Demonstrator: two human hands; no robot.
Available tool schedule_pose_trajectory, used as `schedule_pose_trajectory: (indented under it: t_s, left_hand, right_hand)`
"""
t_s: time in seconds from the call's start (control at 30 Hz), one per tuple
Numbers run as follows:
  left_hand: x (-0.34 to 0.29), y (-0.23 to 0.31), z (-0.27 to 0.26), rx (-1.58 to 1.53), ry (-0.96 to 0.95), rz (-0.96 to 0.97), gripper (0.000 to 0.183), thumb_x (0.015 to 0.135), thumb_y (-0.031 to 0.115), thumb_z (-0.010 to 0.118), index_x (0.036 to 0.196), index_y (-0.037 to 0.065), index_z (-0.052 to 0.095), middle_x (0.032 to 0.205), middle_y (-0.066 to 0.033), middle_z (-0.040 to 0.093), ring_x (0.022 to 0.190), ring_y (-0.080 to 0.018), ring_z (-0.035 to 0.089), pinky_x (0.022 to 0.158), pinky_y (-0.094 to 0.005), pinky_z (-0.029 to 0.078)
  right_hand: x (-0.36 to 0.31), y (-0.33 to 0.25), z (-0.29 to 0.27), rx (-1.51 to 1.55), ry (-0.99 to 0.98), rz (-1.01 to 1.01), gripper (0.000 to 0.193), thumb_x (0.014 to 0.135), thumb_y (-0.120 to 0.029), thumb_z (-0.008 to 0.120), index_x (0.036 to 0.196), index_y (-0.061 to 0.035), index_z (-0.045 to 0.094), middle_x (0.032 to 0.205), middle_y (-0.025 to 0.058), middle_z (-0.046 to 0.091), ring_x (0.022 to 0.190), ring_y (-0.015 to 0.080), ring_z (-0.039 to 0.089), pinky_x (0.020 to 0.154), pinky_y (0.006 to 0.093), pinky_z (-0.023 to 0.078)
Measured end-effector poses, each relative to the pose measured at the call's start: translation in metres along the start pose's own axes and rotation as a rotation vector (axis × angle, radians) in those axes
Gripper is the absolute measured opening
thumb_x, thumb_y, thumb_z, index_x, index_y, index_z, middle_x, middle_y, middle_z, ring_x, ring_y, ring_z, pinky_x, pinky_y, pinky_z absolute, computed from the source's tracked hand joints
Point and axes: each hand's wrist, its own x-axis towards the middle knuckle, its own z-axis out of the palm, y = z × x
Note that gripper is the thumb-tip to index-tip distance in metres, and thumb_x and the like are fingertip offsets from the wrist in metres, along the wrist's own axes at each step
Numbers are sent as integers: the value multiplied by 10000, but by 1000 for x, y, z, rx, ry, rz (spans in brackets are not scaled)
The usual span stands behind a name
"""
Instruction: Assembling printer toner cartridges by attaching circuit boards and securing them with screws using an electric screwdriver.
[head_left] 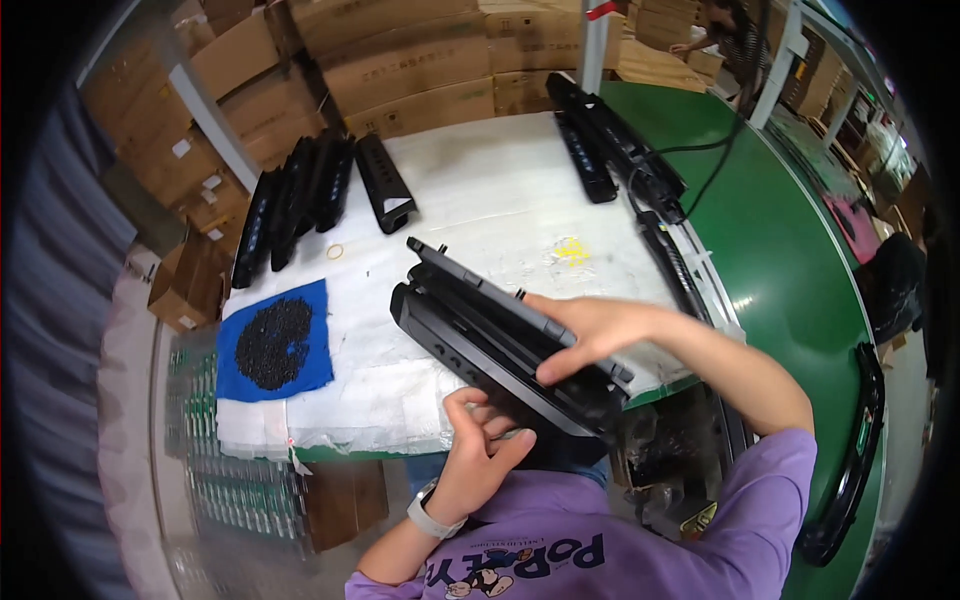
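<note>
A long black plastic housing [465,350] is tilted over the near edge of the white-covered table. A slimmer black strip [475,285] lies along its far side, with a dark gap between; I cannot tell whether the two are joined. My right hand [590,335] grips the strip, its thumb on the near side and its fingers going behind. Against the near side of the housing, my left hand [482,445] has curled fingers, partly hidden from view. A pale watch band circles my left wrist.
Several black housings [300,195] stand at the far left, with another [382,185] beside them. A blue cloth [315,340] bears a heap of small black parts [270,345]. Long black assemblies [625,135] with cables occupy the far right. Cardboard boxes [400,75] line the back.
</note>
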Motion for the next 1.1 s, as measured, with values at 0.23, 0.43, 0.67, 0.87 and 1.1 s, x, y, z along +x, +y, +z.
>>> schedule_pose_trajectory:
  t_s: [0.23,0.43,0.67,0.87,1.1]
  left_hand:
    - [10,-11,45,360,-19,124,632,781,19,638,1182,64,151,1174,-154,361,1092,-195,483,860,-330,453]
    - [68,-10,145,336,-449,359,700,764,138,646,1248,-43,174,1145,-223,373,1093,-321,477,907,-370,406]
    - [179,-94,333,86,-1029,411,520,763,-41,530,1234,37,325,1168,-157,461,1107,-259,497,941,-332,397]
    - [135,-67,289,299,-1058,693,155,802,11,504,953,25,534,973,-94,575,937,-252,576,793,-359,454]
    - [135,11,80,740,-898,835,184,764,-13,551,942,23,577,937,-116,579,886,-278,573,760,-345,476]
  right_hand:
    - [-82,9,55,328,413,-67,1097,645,-206,807,1453,-45,83,1400,172,337,1270,232,356,1047,298,276]
    - [-192,20,56,399,1131,-154,1125,585,-333,825,1427,10,162,1433,171,274,1339,254,263,1096,349,198]
    - [-344,125,34,556,1739,-52,840,710,-82,709,1413,-43,250,1209,132,524,1066,226,546,942,317,417]
    - [-477,247,49,-537,1938,917,759,729,-270,741,1340,-16,367,1252,221,473,1165,352,458,974,392,369]
    - [-306,86,-13,-979,1744,520,587,741,-103,648,1289,-49,444,1322,191,395,1224,362,396,1016,400,331]
